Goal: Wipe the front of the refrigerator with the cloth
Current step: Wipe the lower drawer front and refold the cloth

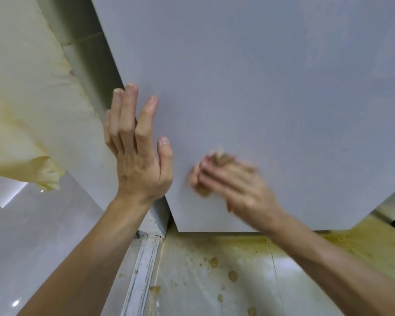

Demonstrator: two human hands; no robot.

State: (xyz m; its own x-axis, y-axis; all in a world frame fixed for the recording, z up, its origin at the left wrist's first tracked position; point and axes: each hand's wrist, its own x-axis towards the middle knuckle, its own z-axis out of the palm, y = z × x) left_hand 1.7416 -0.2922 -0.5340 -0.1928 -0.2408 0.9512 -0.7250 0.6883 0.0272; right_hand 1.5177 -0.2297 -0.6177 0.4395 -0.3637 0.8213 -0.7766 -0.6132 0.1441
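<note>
Here, a person works low on the pale grey, smooth front of the refrigerator (260,87), seen from a head-worn camera. The right hand (233,181) presses a small brownish wadded cloth (222,157) against the panel near its lower left corner, just above the bottom edge. Motion blur smears that hand, so it cannot be told whether the fingers curl round the cloth or lie flat over it. The left hand (137,160) is spread, fingers straight and pointing up, at the panel's left edge; whether it actually touches the edge is not clear.

The wiping step itself appears to be in hand, with the lower left part of the front under the cloth. The wide stretch of panel above and to the right shows no cloth on it. The next move probably calls for carrying the cloth across and upward in overlapping strokes, with firm contact on the panel.

Below, clear plastic floor sheeting spotted with yellow-brown stains (214,281) lies under the door's bottom edge. A cream, stained plastic sheet (21,99) hangs at the left.
</note>
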